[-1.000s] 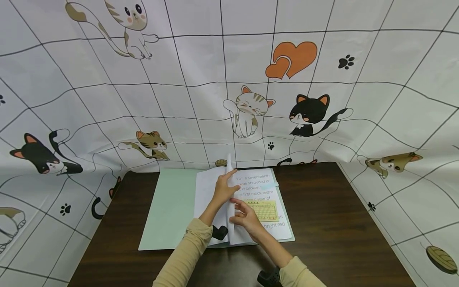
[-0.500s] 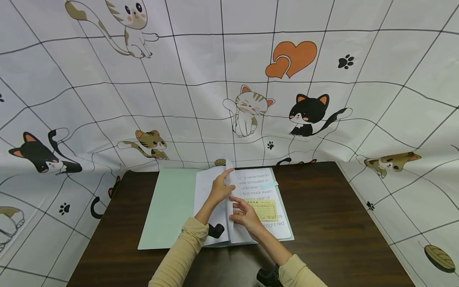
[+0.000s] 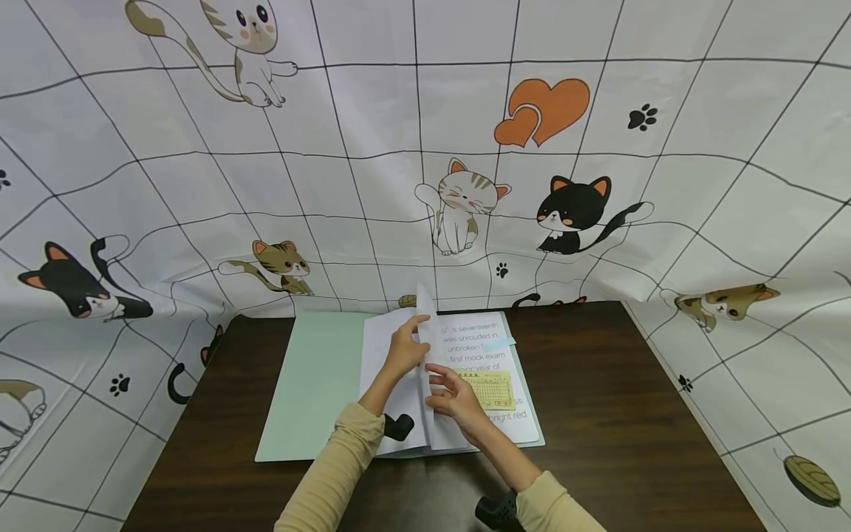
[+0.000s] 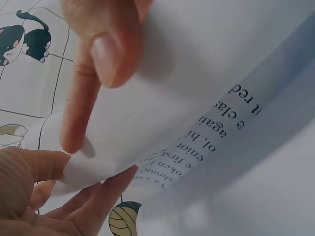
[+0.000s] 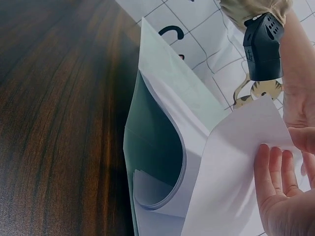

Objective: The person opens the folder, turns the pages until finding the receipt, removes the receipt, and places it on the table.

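Note:
A pale green folder [image 3: 312, 384] lies spread on the dark table, holding white printed sheets [image 3: 465, 336]. One page [image 5: 241, 147] stands raised near the fold, bending in a curve. My left hand [image 3: 405, 349] is at the upper part of this page, index finger [image 4: 81, 108] extended and thumb apart, fingertips against the paper. Lower down, my right hand [image 3: 459, 399] grips the page's edge, with the paper passing between its fingers in the left wrist view. A yellow sticky note [image 3: 492, 390] with a printed grid and a light blue tab [image 3: 499, 344] are on the right-hand sheet.
Dark wooden table [image 3: 598, 384] extends on both sides of the folder. A white curtain [image 3: 372, 185] with printed cats and grid lines hangs behind and around the table. Black wrist devices [image 3: 399, 427] sit on both forearms, one below each hand.
My left hand has shifted slightly left, and the top of the raised page has swung a little left, uncovering more text. My right hand has barely moved.

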{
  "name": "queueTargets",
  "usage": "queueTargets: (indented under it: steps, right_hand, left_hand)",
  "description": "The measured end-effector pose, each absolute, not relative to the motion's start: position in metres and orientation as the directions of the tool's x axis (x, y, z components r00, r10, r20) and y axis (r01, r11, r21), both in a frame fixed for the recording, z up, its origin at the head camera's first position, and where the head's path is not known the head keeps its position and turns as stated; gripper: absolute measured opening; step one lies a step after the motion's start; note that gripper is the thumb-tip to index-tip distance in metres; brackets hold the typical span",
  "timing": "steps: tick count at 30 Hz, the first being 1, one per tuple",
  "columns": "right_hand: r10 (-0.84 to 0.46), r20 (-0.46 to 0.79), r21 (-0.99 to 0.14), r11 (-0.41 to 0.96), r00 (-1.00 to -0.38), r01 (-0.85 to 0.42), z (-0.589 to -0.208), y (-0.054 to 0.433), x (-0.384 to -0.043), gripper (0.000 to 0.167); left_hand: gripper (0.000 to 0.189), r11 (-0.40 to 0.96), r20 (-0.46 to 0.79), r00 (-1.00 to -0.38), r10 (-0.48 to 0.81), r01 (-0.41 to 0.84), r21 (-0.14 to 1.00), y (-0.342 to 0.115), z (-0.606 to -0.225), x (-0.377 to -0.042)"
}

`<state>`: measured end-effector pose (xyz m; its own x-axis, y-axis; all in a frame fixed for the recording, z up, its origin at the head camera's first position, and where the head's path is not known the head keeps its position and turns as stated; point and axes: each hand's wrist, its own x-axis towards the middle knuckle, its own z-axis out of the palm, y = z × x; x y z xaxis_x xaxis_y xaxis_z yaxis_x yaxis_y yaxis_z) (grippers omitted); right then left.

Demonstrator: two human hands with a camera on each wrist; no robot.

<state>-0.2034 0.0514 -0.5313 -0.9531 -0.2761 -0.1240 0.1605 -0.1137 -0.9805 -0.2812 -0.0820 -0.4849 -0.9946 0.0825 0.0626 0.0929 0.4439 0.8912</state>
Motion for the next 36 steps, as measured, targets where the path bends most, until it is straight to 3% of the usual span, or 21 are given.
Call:
queueTargets:
  steps: [11, 27, 36]
  right_hand:
    - [-0.285, -0.12, -0.976, -0.143, -0.951, 0.166, -0.528, 0.051, -0.206, 0.056]
    - [-0.288, -0.12, -0.969, -0.173, -0.95, 0.174, -0.527, 0.054, -0.208, 0.054]
    - [-0.242, -0.115, -0.971, -0.178, -0.963, 0.16, -0.529, 0.06, -0.208, 0.056]
  left_hand:
    - [0.058, 0.307, 0.005, -0.998, 0.069, 0.026, 0.952, -0.085, -0.482, -0.28]
    - [0.06, 0.307, -0.037, -0.999, 0.026, -0.027, 0.951, -0.094, -0.491, -0.281]
    - [0.066, 0.194, -0.091, -0.989, 0.112, -0.068, 0.979, -0.1, -0.495, -0.279]
